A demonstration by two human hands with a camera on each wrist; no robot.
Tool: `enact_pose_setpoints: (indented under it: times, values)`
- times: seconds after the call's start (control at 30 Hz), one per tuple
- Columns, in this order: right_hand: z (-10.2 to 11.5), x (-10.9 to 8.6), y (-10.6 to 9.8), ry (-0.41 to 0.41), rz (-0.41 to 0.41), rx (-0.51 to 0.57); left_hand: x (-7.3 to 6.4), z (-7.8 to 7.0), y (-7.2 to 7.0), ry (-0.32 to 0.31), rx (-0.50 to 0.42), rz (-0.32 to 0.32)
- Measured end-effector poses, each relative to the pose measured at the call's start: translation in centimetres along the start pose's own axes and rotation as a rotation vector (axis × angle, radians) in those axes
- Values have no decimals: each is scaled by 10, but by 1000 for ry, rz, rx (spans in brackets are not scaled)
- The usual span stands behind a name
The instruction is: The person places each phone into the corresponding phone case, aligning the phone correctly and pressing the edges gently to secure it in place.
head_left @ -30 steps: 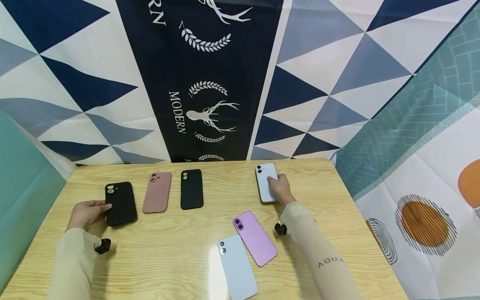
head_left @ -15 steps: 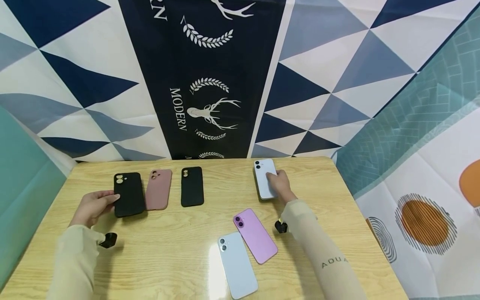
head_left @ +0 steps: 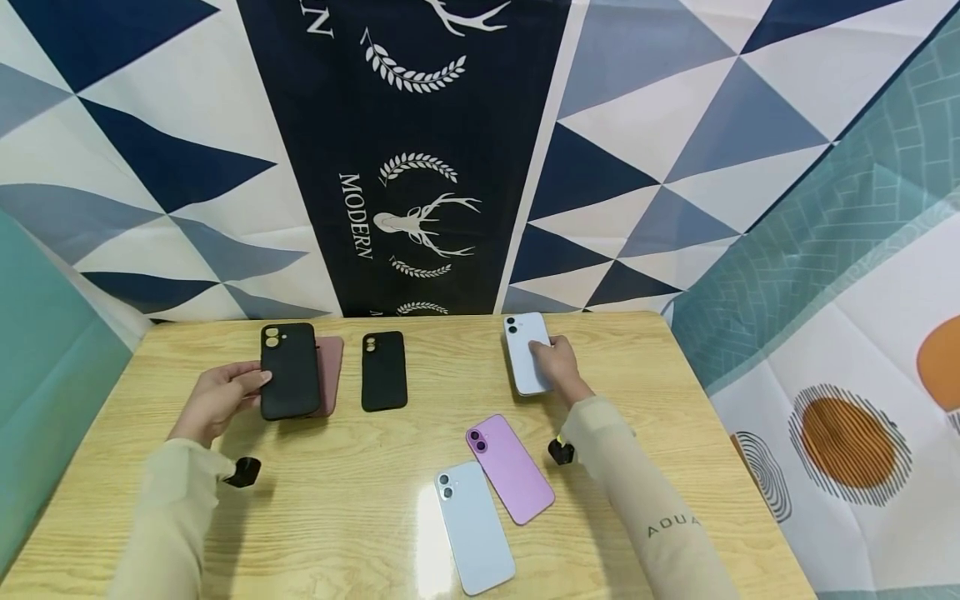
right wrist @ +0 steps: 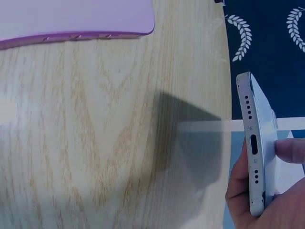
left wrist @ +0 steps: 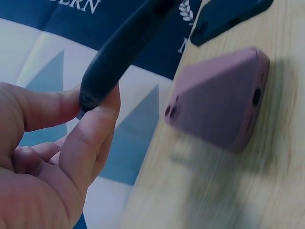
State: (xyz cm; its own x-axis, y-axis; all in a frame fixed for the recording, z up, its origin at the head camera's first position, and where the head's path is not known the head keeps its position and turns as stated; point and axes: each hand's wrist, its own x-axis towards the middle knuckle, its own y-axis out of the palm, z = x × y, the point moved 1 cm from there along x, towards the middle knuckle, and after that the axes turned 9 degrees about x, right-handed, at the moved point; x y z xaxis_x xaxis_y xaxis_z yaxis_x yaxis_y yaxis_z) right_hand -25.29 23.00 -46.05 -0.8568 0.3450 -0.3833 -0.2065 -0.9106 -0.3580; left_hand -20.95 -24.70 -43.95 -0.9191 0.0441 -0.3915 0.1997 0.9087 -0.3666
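Between thumb and fingers my left hand [head_left: 220,398] pinches a black phone case [head_left: 290,372] by its left edge. In the left wrist view that case [left wrist: 121,52] is lifted off the table, seen edge-on. It partly covers a pink phone case [head_left: 330,373] lying on the table behind it. At the back right my right hand [head_left: 558,368] grips a small pale-blue phone [head_left: 527,357], its thumb across the back. The right wrist view shows the phone's bottom edge [right wrist: 254,143] with its charging port, above its shadow on the table.
A second black phone case [head_left: 384,372] lies at the back middle. Nearer the front, a purple phone [head_left: 512,471] and a larger pale-blue phone [head_left: 476,529] lie side by side on the wooden table [head_left: 337,508]. A patterned cloth [head_left: 427,167] hangs behind the table's back edge.
My left hand has carried the black case up and to the right, from beside the pink case to over it. My right hand has raised the small phone slightly and shifted it a little left.
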Motion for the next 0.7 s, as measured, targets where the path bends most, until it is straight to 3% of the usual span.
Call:
enact_pose_setpoints:
  times: [0.7]
  values:
    - [8, -10, 6, 14, 28, 71, 2, -18, 20, 20, -47, -29]
